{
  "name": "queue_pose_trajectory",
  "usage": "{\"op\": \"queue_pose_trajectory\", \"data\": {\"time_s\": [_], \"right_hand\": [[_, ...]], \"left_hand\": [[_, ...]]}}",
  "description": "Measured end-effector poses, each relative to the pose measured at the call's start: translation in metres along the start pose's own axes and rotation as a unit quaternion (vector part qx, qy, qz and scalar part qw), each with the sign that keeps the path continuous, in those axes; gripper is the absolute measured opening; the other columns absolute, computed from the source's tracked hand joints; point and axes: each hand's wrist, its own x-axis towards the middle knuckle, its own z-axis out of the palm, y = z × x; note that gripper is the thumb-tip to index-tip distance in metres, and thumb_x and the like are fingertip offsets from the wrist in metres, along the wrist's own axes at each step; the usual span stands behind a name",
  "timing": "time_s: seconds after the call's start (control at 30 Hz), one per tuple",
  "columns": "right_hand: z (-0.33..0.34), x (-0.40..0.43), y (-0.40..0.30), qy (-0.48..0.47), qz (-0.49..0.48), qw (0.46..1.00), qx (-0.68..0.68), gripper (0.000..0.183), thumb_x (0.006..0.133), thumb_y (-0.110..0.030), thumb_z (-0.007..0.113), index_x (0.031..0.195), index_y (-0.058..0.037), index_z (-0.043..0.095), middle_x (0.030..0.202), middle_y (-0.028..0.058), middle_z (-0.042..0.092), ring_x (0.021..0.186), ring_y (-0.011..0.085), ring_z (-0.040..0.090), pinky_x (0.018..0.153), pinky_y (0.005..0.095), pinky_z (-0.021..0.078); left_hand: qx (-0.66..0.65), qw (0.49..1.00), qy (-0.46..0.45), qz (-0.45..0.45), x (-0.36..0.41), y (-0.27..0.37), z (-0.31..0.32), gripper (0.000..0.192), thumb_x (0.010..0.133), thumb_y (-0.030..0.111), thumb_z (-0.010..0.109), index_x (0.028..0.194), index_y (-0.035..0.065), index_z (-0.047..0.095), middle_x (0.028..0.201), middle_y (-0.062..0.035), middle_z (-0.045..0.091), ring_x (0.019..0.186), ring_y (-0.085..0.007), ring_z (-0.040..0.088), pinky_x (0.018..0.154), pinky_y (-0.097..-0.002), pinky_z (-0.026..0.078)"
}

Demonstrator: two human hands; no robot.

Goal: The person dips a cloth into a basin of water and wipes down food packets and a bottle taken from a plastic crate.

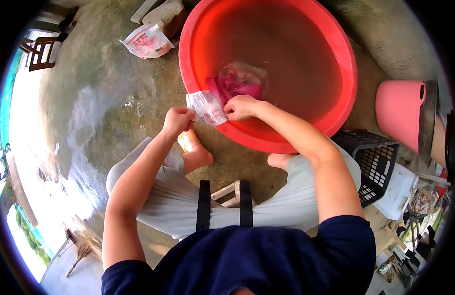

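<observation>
A small printed plastic packet (206, 107) is stretched between my hands above the near left rim of a large red plastic tub (186, 48). My left hand (180, 120) pinches the packet's left edge. My right hand (242, 107) has its fingers closed at the packet's right edge, though the fingertips are partly hidden. Just beyond that hand, a magenta cloth (233, 86) lies partly under the murky water (286, 55) in the tub, against its left side.
A white and red printed bag (147, 41) rests on the wet concrete floor (113, 92) beside a stone block (164, 14). To the right stand a black plastic crate (375, 166), a pink bucket (399, 114) and a white container (395, 191). A broom (81, 252) is at lower left.
</observation>
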Motion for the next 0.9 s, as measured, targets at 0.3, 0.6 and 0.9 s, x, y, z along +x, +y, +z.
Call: {"op": "queue_pose_trajectory", "data": {"time_s": [0.3,0.6,0.9], "right_hand": [[0.01,0.034,-0.048,0.133,-0.105,0.952,0.254,0.012,0.072,-0.012,0.053,0.078,-0.0024,0.055,0.07,0.0091,0.054,0.064,0.0163,0.051,0.061,0.0285,0.0415],[-0.008,-0.004,-0.005,-0.089,0.099,0.977,0.164,0.02,0.069,-0.016,0.055,0.084,-0.0037,0.059,0.074,0.0083,0.059,0.074,0.0187,0.056,0.065,0.0317,0.0432],[0.017,0.045,-0.019,0.079,-0.045,0.955,0.283,0.013,0.07,-0.012,0.053,0.076,-0.0019,0.057,0.065,0.0042,0.055,0.062,0.0096,0.05,0.058,0.0258,0.0416]], "left_hand": [[0.023,0.997,-0.061,-0.03,-0.001,0.009,-0.001,0.019,0.081,0.016,0.047,0.081,-0.0009,0.057,0.068,-0.009,0.059,0.055,-0.0162,0.059,0.05,-0.0248,0.047],[0.056,0.998,-0.029,0.008,-0.002,0.011,-0.001,0.021,0.077,0.014,0.048,0.074,-0.0043,0.058,0.065,-0.0088,0.057,0.051,-0.0157,0.057,0.046,-0.0248,0.044],[0.07,0.997,-0.006,0.044,0.0,0.005,0.001,0.022,0.077,0.014,0.048,0.071,-0.0049,0.058,0.061,-0.0091,0.057,0.052,-0.0158,0.058,0.048,-0.026,0.045]]}}
